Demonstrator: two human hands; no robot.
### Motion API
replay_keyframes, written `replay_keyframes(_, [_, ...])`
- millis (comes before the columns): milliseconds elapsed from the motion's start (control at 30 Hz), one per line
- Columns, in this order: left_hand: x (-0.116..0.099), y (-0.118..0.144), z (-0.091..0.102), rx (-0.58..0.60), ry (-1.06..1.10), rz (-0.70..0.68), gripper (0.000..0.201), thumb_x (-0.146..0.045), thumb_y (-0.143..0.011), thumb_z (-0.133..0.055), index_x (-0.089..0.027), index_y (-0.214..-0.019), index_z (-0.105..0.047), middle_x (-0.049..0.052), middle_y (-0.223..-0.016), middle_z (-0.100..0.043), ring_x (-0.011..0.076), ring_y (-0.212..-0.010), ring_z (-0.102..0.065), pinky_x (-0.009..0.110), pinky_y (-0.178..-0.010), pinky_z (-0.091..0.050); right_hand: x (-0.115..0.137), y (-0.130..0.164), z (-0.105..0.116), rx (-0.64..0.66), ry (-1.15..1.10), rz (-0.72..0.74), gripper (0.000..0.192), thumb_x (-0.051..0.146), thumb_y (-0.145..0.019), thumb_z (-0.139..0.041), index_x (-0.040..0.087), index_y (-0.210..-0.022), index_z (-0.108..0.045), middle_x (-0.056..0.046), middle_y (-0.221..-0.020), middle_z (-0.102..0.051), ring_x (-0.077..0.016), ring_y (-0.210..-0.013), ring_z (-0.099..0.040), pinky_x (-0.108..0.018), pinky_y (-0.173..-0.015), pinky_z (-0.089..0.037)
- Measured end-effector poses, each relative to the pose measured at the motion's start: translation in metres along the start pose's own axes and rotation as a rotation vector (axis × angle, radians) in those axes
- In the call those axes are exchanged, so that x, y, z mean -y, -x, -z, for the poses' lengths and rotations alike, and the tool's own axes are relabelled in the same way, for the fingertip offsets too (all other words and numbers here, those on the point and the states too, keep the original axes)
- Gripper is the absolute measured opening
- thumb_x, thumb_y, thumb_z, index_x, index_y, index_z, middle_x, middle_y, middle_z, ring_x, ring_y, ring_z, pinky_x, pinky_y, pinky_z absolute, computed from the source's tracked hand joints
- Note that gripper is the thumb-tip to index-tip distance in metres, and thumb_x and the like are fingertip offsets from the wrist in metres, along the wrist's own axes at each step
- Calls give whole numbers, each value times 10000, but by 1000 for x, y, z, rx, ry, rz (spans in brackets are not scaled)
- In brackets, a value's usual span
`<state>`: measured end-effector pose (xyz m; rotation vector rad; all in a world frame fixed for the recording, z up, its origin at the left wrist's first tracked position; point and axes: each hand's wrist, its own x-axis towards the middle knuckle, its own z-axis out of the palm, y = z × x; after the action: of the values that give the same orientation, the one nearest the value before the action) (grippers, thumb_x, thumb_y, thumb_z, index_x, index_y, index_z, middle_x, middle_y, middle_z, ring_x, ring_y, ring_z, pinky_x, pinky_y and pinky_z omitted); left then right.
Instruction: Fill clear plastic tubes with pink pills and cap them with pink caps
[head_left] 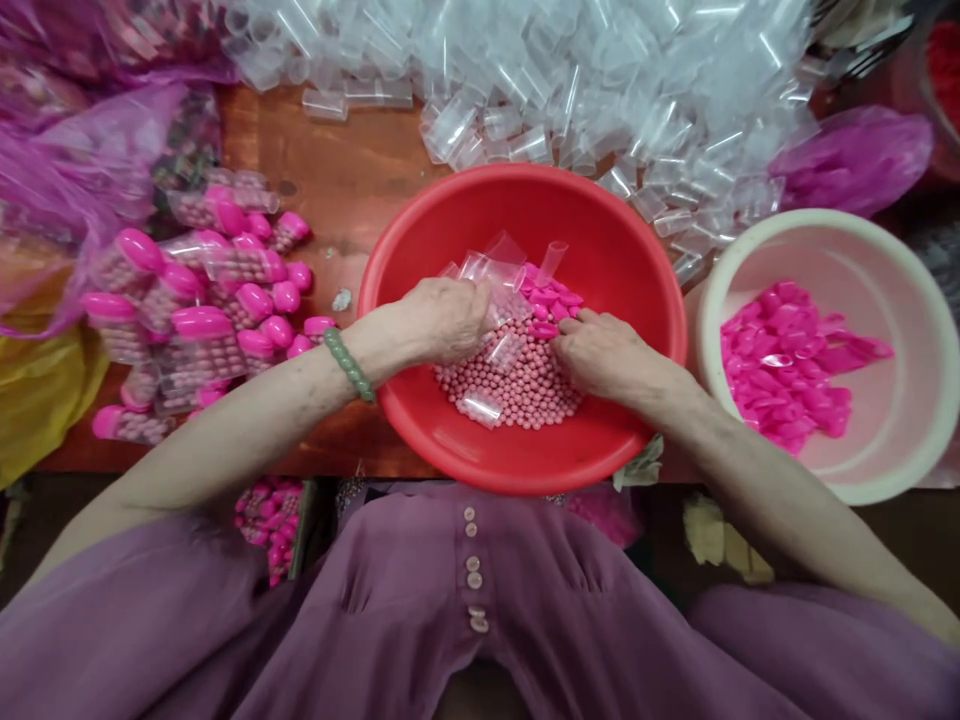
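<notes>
In the red basin point(600, 250) of pink beads point(525, 385), the left hand point(446, 318) clutches clear tubes point(487, 270) pointing up-right, while the right hand point(600, 350) pinches a pink cap point(544, 330); no writing shows.

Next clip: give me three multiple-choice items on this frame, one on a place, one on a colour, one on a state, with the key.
1. Where do the loose pink caps lie?
A. In the pale bowl at the right
B. On the person's lap
C. Under the clear tubes

2. What colour is the wrist bracelet?
A. Red
B. Green
C. White

3. Where are both hands?
A. Resting on the lap
B. Raised above the tube pile
C. Down in the red basin among beads

Key: 1 A, the pink caps fill the pale bowl. 2 B, the bracelet is green. 3 C, left hand and right hand sit on the pink beads in the red basin.
</notes>
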<state>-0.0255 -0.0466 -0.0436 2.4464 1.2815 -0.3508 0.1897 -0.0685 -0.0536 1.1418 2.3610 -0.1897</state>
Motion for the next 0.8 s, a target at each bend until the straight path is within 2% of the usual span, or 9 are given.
replay_keyframes(100, [0, 1, 0, 21, -27, -8, 382, -230, -962, -372, -40, -1231, -565, 246, -1162, -644, 346, -1112, -632, 448, -895, -509, 7, -11, -7, -57, 119, -3, 280, 75, -879, -423, 120, -768, -676, -171, -844, -663, -302, -945, -576, -359, -696, -418])
replay_keyframes(267, [-2, 8, 8, 39, -59, 28, 424, -65, -911, -308, -23, -1193, -621, 270, -1266, -598, 355, -1201, -576, 451, -931, -483, 14, -25, -5, -41, 186, 72, 307, 31, -890, -387, 63, -857, -691, -212, -907, -667, -284, -888, -594, -339, -634, -399])
replay_keyframes(333, [-3, 13, 12, 30, -40, 42, 466, -24, -890, -279, -10, -1220, -608, 278, -1273, -596, 347, -1199, -580, 443, -938, -471, 16, -27, -2, 11, 206, 157, 300, 39, -902, -392, 57, -890, -692, -206, -930, -667, -281, -883, -600, -343, -634, -410])
replay_keyframes(467, [-4, 21, 17, -13, 24, 37, 516, 17, -856, -248, 5, -1232, -601, 289, -1228, -623, 349, -1177, -592, 440, -915, -468, 24, -24, -2, 59, 197, 442, 280, 54, -935, -399, 82, -941, -678, -161, -971, -671, -233, -883, -599, -345, -736, -457])
replay_keyframes(567, [-2, 18, 16, -15, 82, 24, 482, 17, -840, -283, -11, -1161, -642, 276, -1160, -657, 351, -1142, -608, 448, -909, -476, 34, -17, -6, 54, 96, 595, 274, 51, -947, -394, 99, -968, -663, -140, -1008, -675, -202, -894, -603, -336, -797, -476])
replay_keyframes(700, [4, 4, 3, -68, 109, -29, 421, 18, -810, -351, -21, -1104, -650, 210, -1084, -673, 354, -1142, -617, 456, -940, -483, 42, -12, -8, 94, -179, 693, 253, 29, -903, -455, 99, -1038, -657, -133, -1043, -692, -203, -968, -636, -342, -851, -506])
replay_keyframes(800, [12, -6, -9, -172, 100, -116, 416, -24, -800, -349, -16, -1112, -625, 165, -1069, -642, 348, -1139, -616, 468, -947, -487, 42, -15, -6, 127, -416, 746, 417, -32, -792, -513, 99, -1166, -640, -136, -1146, -698, -201, -1080, -639, -339, -921, -513])
